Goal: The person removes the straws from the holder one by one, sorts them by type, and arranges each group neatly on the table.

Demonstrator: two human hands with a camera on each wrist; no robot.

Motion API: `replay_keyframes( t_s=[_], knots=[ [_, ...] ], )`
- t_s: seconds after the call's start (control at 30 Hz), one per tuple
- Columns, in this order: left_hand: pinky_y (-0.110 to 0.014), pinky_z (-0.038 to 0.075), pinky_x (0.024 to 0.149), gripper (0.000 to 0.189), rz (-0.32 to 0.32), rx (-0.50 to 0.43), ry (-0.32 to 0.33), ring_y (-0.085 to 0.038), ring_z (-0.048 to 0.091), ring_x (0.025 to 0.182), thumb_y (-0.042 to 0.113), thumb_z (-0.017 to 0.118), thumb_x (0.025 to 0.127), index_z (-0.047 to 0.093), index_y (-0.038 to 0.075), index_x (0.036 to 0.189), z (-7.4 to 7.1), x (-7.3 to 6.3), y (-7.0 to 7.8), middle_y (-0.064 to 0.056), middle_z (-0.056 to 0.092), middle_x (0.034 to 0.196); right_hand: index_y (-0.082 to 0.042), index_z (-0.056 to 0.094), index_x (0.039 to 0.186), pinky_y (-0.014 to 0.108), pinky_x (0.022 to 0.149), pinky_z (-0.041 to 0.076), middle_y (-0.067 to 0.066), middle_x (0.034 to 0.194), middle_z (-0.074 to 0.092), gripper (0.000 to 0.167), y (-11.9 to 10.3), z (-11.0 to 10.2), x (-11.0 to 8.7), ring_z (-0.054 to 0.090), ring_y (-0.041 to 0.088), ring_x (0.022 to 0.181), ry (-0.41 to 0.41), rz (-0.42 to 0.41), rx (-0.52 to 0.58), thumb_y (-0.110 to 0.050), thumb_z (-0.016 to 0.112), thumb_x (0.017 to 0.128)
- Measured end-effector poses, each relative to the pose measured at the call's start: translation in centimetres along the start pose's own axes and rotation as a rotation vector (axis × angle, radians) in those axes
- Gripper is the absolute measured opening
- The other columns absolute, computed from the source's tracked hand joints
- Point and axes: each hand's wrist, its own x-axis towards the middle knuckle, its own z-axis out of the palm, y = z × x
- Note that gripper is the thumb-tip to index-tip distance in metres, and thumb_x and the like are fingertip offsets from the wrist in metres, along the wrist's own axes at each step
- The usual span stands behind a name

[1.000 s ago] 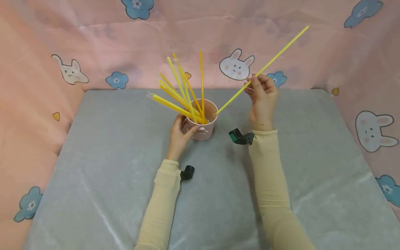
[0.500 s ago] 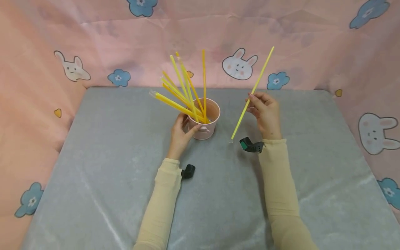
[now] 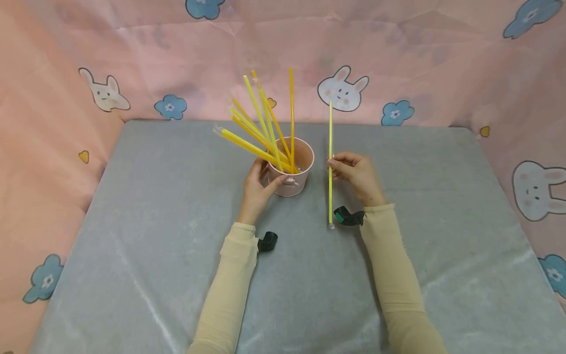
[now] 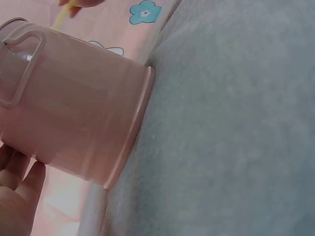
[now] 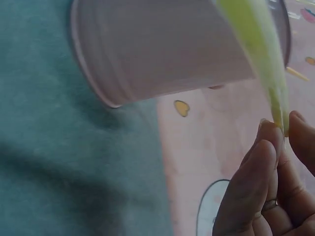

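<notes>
A small pink bucket stands on the table with several yellow and orange straws in it, most leaning left and one upright. My left hand grips its left side, thumb at the front near the rim. Right of the bucket, my right hand pinches one yellow straw between thumb and fingertips. It points toward and away from me, apart from the bucket. Clear wrapper shows at its near end. In the right wrist view, the straw crosses in front of the bucket.
Grey cloth covers the table. Behind and beside it hangs a pink curtain printed with rabbits and flowers. A black wrist camera sits on the left sleeve and another black camera on the right.
My right hand has drawn the straw from over the bucket's rim, down and toward me. The straw has swung from slanting up right to nearly straight. My left hand stays on the bucket.
</notes>
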Motion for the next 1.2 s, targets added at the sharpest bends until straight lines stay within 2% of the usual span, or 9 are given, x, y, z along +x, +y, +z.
replay_keyframes(
  t_s=[0.13, 0.2, 0.33, 0.5, 0.73, 0.8, 1.0, 1.2],
  knots=[
    [-0.034, 0.033, 0.109, 0.061, 0.015, -0.002, 0.011, -0.026, 0.039, 0.132, 0.007, 0.071, 0.084, 0.041, -0.001, 0.137, 0.1, 0.3, -2.1, -0.018, 0.045, 0.138, 0.007, 0.065, 0.091, 0.023, 0.052, 0.054, -0.001, 0.068, 0.065, 0.007, 1.1, 0.2, 0.1, 0.058, 0.009, 0.054, -0.022, 0.028, -0.041, 0.000, 0.064, 0.088],
    [-0.030, 0.034, 0.108, 0.061, 0.019, 0.001, 0.015, -0.023, 0.041, 0.130, 0.008, 0.072, 0.084, 0.042, 0.000, 0.136, 0.0, 0.3, -2.4, -0.016, 0.047, 0.137, 0.012, 0.063, 0.094, 0.023, 0.053, 0.054, -0.001, 0.068, 0.065, 0.013, 1.6, 0.3, 0.0, 0.058, 0.009, 0.054, -0.031, 0.044, -0.059, 0.001, 0.065, 0.087],
    [-0.028, 0.034, 0.107, 0.062, 0.010, -0.003, 0.012, -0.021, 0.042, 0.129, 0.009, 0.072, 0.083, 0.042, 0.001, 0.137, 0.0, 0.0, -2.4, -0.015, 0.047, 0.137, 0.017, 0.060, 0.098, 0.023, 0.055, 0.055, -0.001, 0.069, 0.065, 0.023, 2.8, 0.7, -0.2, 0.058, 0.009, 0.056, -0.045, 0.089, -0.102, -0.002, 0.066, 0.087],
    [-0.030, 0.034, 0.108, 0.064, 0.009, -0.007, 0.007, -0.022, 0.042, 0.129, 0.009, 0.072, 0.083, 0.042, 0.002, 0.138, 0.0, 0.0, -2.4, -0.015, 0.046, 0.138, 0.016, 0.061, 0.101, 0.023, 0.056, 0.054, 0.000, 0.072, 0.065, 0.027, 3.7, 1.0, -0.3, 0.058, 0.010, 0.059, -0.051, 0.147, -0.141, -0.005, 0.068, 0.086],
    [-0.029, 0.033, 0.108, 0.061, 0.004, 0.000, 0.007, -0.021, 0.040, 0.131, 0.012, 0.072, 0.083, 0.043, 0.001, 0.136, 0.1, 0.3, -2.3, -0.014, 0.047, 0.138, 0.006, 0.067, 0.089, 0.019, 0.052, 0.052, 0.002, 0.069, 0.064, 0.014, 4.5, 0.8, -0.2, 0.057, 0.009, 0.056, -0.043, 0.169, -0.104, -0.005, 0.072, 0.082],
    [-0.030, 0.033, 0.108, 0.061, -0.006, -0.003, 0.001, -0.022, 0.039, 0.132, 0.011, 0.072, 0.083, 0.042, 0.000, 0.136, 0.2, 0.4, -2.2, -0.014, 0.046, 0.138, 0.007, 0.067, 0.088, 0.019, 0.050, 0.052, 0.002, 0.067, 0.064, 0.014, 4.5, 0.7, -0.2, 0.057, 0.009, 0.055, -0.045, 0.171, -0.105, -0.004, 0.072, 0.082],
    [-0.039, 0.032, 0.109, 0.062, 0.003, -0.005, -0.002, -0.031, 0.038, 0.132, 0.001, 0.071, 0.083, 0.040, -0.006, 0.136, 0.2, 0.6, -2.3, -0.022, 0.044, 0.139, 0.016, 0.063, 0.097, 0.019, 0.051, 0.052, 0.000, 0.067, 0.063, 0.024, 4.3, 0.6, -0.1, 0.056, 0.006, 0.054, -0.045, 0.213, -0.190, -0.004, 0.070, 0.084],
    [-0.033, 0.033, 0.108, 0.062, 0.002, 0.009, 0.007, -0.026, 0.040, 0.131, 0.005, 0.072, 0.082, 0.042, -0.004, 0.135, 0.1, 0.6, -2.4, -0.019, 0.046, 0.137, 0.014, 0.064, 0.094, 0.019, 0.050, 0.051, 0.000, 0.067, 0.063, 0.022, 4.2, 0.8, -0.1, 0.055, 0.007, 0.053, -0.051, 0.229, -0.283, -0.005, 0.070, 0.084]
  ],
)
